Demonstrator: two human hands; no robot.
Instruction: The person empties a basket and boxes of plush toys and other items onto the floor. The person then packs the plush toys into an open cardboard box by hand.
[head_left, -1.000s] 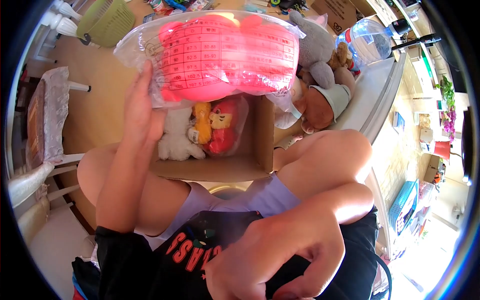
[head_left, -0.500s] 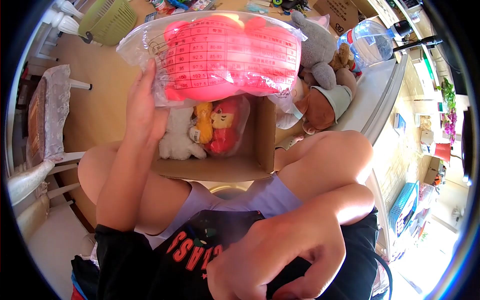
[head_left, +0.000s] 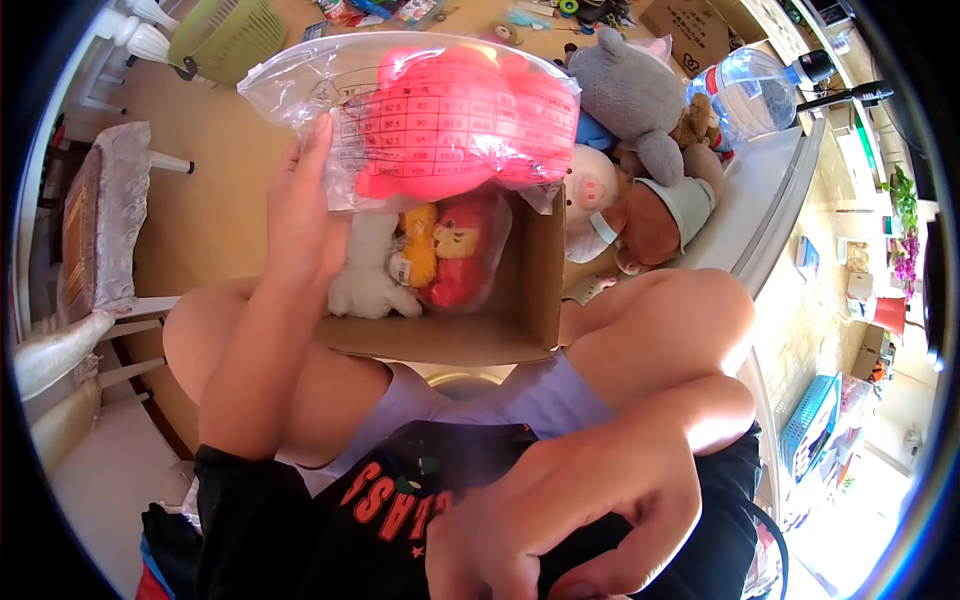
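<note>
My left hand (head_left: pixel 312 210) grips the left edge of a clear plastic bag (head_left: pixel 300 88) with a pink-red plush (head_left: pixel 450 130) inside and a printed size chart on it. The bag is held above an open cardboard box (head_left: pixel 530 290). Inside the box lie a white plush (head_left: pixel 368 275), an orange plush (head_left: pixel 420 243) and a red plush (head_left: pixel 465 255) in clear wrap. My right hand (head_left: pixel 560 510) is bent in front of my chest, near the black shirt; its fingertips are partly cut off by the lower edge, and what they hold, if anything, is hidden.
Right of the box are a grey plush (head_left: pixel 625 90), a pink pig plush (head_left: pixel 590 190) and a brown plush (head_left: pixel 650 225). A large clear bottle (head_left: pixel 755 95) stands behind them. A green basket (head_left: pixel 225 40) is at the upper left, above a cloth-covered stool (head_left: pixel 115 215).
The bag has tilted and shifted slightly, its right end drawing back leftward, so the pig plush's face now shows. The whole view has moved a little. My right hand keeps its bent pose.
</note>
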